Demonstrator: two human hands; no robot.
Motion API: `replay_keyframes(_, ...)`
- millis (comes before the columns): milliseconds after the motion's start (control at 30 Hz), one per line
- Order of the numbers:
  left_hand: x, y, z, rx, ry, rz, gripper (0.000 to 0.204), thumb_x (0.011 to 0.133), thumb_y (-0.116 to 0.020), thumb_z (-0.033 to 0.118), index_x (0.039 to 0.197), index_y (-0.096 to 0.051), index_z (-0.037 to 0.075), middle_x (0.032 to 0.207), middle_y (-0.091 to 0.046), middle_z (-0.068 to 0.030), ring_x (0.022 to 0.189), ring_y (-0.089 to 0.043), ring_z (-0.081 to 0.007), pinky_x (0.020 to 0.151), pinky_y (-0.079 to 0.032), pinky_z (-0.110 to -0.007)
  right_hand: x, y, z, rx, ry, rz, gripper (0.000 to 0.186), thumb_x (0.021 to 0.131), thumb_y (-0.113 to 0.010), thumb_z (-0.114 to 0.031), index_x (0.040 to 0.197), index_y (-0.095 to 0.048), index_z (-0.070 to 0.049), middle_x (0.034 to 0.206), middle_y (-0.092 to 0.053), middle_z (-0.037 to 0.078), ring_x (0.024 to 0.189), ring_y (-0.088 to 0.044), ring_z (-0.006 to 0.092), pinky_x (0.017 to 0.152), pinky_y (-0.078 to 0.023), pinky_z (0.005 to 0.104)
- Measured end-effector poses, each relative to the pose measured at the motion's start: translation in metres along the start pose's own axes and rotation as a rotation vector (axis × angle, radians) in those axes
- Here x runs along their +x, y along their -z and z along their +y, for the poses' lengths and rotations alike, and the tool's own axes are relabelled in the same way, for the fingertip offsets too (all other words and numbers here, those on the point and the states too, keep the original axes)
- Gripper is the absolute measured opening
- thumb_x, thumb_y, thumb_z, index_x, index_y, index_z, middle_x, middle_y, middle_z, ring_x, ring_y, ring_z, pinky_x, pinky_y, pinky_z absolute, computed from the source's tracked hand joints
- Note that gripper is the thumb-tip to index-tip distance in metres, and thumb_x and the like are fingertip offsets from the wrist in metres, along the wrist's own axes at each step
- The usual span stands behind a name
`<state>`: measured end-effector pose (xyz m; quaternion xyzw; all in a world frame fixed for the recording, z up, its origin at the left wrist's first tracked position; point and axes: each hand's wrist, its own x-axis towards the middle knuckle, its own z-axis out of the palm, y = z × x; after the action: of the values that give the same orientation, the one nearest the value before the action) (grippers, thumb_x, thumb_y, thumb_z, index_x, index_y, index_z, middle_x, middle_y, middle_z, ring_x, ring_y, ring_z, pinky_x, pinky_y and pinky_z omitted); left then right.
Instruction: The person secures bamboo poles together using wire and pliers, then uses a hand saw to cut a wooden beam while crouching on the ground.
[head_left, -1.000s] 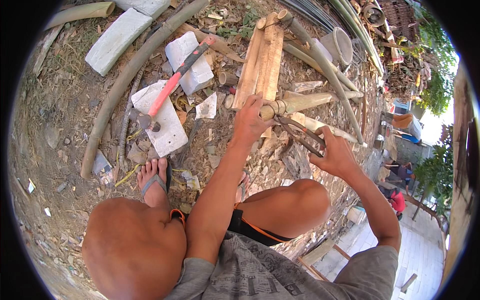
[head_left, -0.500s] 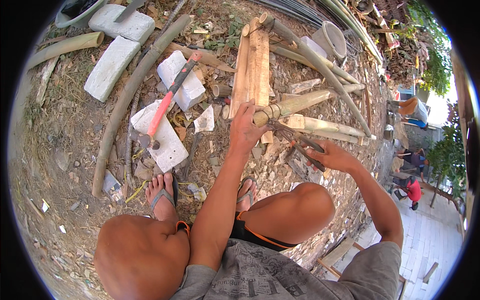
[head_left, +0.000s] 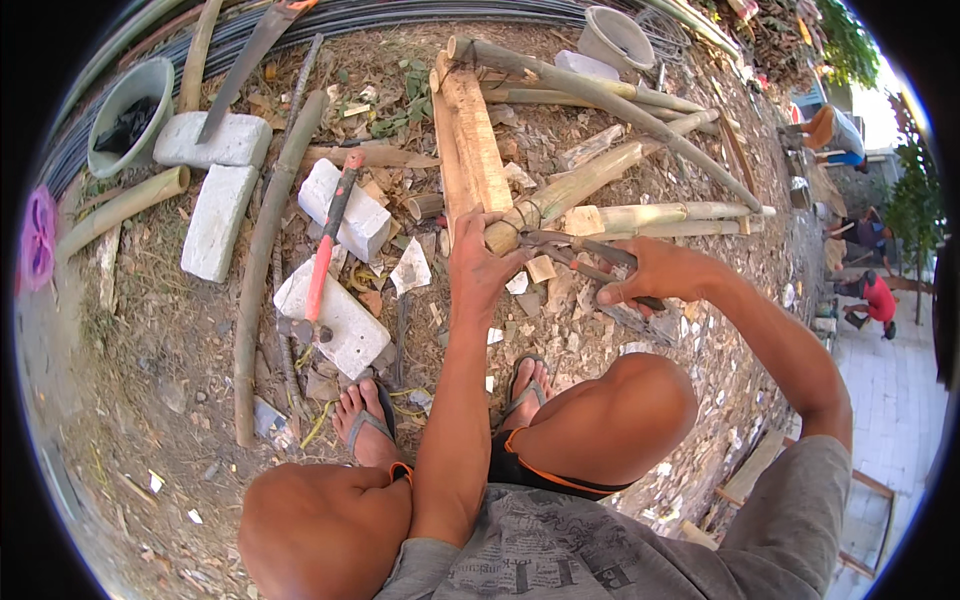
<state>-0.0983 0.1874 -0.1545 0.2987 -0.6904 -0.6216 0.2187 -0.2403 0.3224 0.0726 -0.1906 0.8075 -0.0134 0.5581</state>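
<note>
My left hand [head_left: 480, 262] grips the near end of a bamboo pole [head_left: 585, 185], where it meets a wooden plank [head_left: 478, 130]. Thin dark wire [head_left: 528, 208] circles the pole just beyond my fingers. Closed around the handles of dark metal pincers [head_left: 580, 250] is my right hand [head_left: 665, 272]. Their head reaches left to the pole end beside my left fingers. Whether the jaws hold wire is too small to tell. The pole and plank belong to a lashed frame with a longer bamboo pole [head_left: 610, 105] across its far side.
A red-handled hammer [head_left: 328, 265] lies over white blocks [head_left: 335, 325] left of the frame. Farther left are a long pole [head_left: 270, 250], a handsaw [head_left: 245, 75] and a bucket [head_left: 160, 80]. Cut bamboo [head_left: 660, 215] lies right. People [head_left: 875, 300] are in the right background.
The view has shifted, showing more of the left side. My right hand has turned, and the pincers' handles lie flatter and closer together. My left hand stays on the pole end.
</note>
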Motion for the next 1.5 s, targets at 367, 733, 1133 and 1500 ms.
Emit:
replay_keyframes(367, 0.025, 0.057, -0.019, -0.631, 0.484, 0.063, 0.053, 0.093, -0.083, 0.045, 0.119, -0.071, 0.001, 0.111, -0.076, -0.0080, 0.097, -0.073, -0.0149, 0.081, -0.057, -0.027, -0.002, -0.024, 0.045, -1.092, 0.649, 1.049, 0.047, 0.079, -0.085, -0.026, 0.112, -0.062, -0.002, 0.093, -0.071, 0.016, 0.091, -0.071, 0.0327, 0.080, -0.052, 0.0533)
replay_keyframes(733, 0.012, 0.019, -0.024, -0.496, 0.580, -0.056, 0.040, 0.090, -0.085, 0.038, 0.111, -0.074, 0.006, 0.094, -0.068, -0.0028, 0.083, -0.069, -0.0178, 0.072, -0.059, -0.035, 0.034, -0.019, 0.092, 0.124, 0.205, 0.105, 0.050, 0.094, -0.080, -0.037, 0.126, -0.065, -0.002, 0.087, -0.076, 0.015, 0.072, -0.074, 0.0251, 0.069, -0.061, 0.0388)
replay_keyframes(1133, -0.007, 0.026, 0.097, -0.338, 0.243, 0.205, 0.073, 0.101, -0.074, 0.037, 0.159, -0.043, 0.008, 0.146, -0.059, -0.0131, 0.128, -0.062, -0.0234, 0.106, -0.045, -0.042, 0.023, -0.011, 0.096, -0.922, 0.644, 0.889, 0.055, 0.080, -0.082, -0.019, 0.128, -0.061, -0.002, 0.106, -0.067, 0.013, 0.094, -0.068, 0.0324, 0.077, -0.052, 0.0484)
replay_keyframes(1500, -0.108, 0.188, 0.281, -0.014, -0.514, 0.548, 0.053, 0.103, -0.070, 0.019, 0.148, -0.054, -0.005, 0.148, -0.062, -0.0190, 0.130, -0.065, -0.0306, 0.110, -0.051, -0.042, 0.021, 0.019, 0.076, -0.045, 0.152, 0.084, 0.039, 0.107, -0.064, -0.032, 0.116, -0.065, 0.006, 0.086, -0.073, 0.018, 0.072, -0.074, 0.0272, 0.060, -0.060, 0.0416)
